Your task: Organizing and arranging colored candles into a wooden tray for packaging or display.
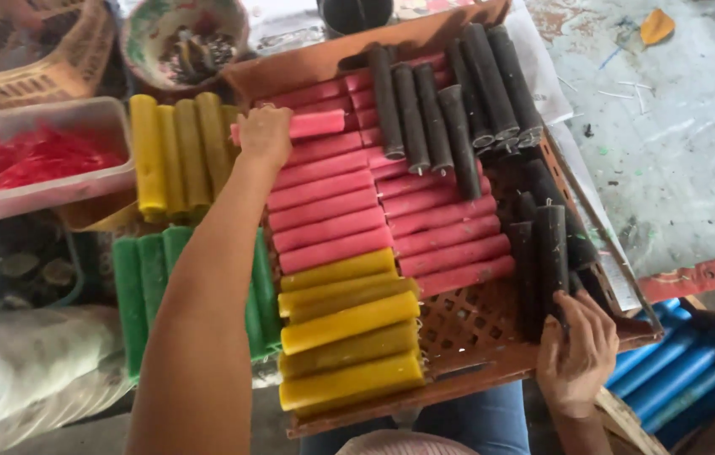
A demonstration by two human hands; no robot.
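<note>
Overhead, from the head view, I see my left hand (263, 135) with its fingers clamped on a pink candle (311, 125), held above the pink rows at the far side of the brown lattice tray (467, 324). My right hand (576, 354) has fingers closed round a black candle (553, 253) at the tray's right edge. Pink, yellow and black rows already fill most of it; a bare patch remains near the right hand. Loose yellow candles (176, 152) and green candles (143, 291) lie outside.
</note>
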